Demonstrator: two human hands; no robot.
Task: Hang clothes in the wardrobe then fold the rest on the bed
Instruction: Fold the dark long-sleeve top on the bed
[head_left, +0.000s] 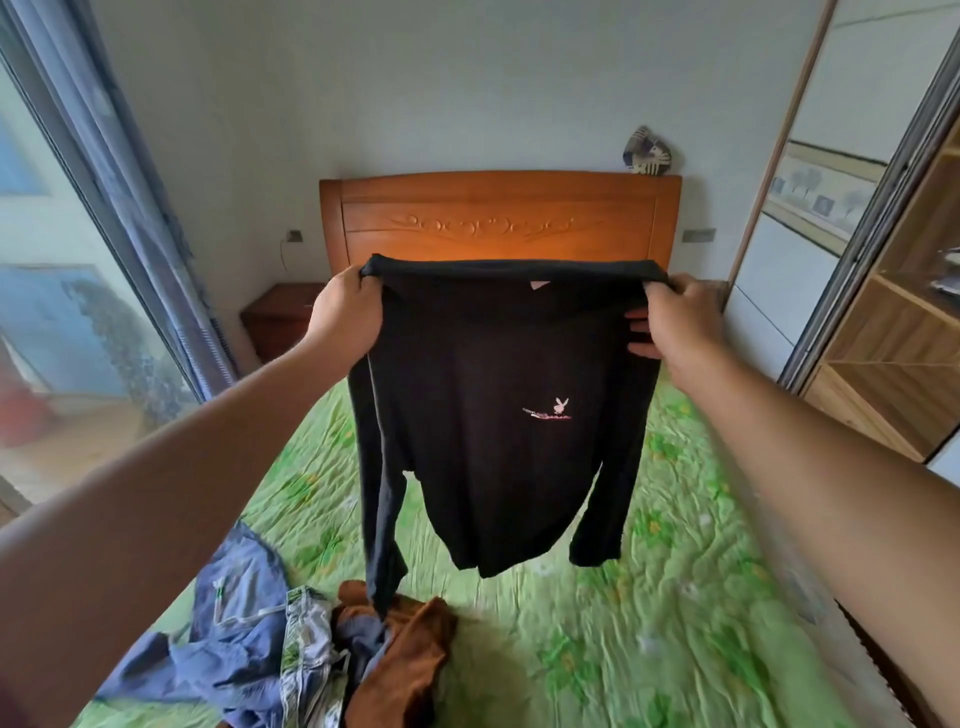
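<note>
Nearest the camera, at the foot of the bed (649, 597) with its green quilted cover, lies a loose heap not yet dealt with: a blue garment (228, 639), a pale patterned garment (306, 654) and a brown garment (410, 660), overlapping one another. Above them a black long-sleeved top (493, 415) hangs in the air over the middle of the bed, front toward the camera, spread wide by its shoulders. The left hand (345, 312) has a closed grip on one shoulder, fingers curled round the fabric. The right hand (675, 327) pinches the other shoulder, thumb on top and fingertips showing beside the cloth. One sleeve dangles down as far as the brown garment; whether it touches cannot be told. Beyond stand the wooden headboard (498, 218) and a nightstand (275, 317), with the wardrobe (893, 322) open at the far right. The step in hand looks like sorting: the top is held out for inspection. No hanger is in view, so the next move is probably either a turn rightward to the wardrobe, or lowering the top flat onto the bare quilt beyond the heap, keeping the sleeves from tangling, ready for folding.
</note>
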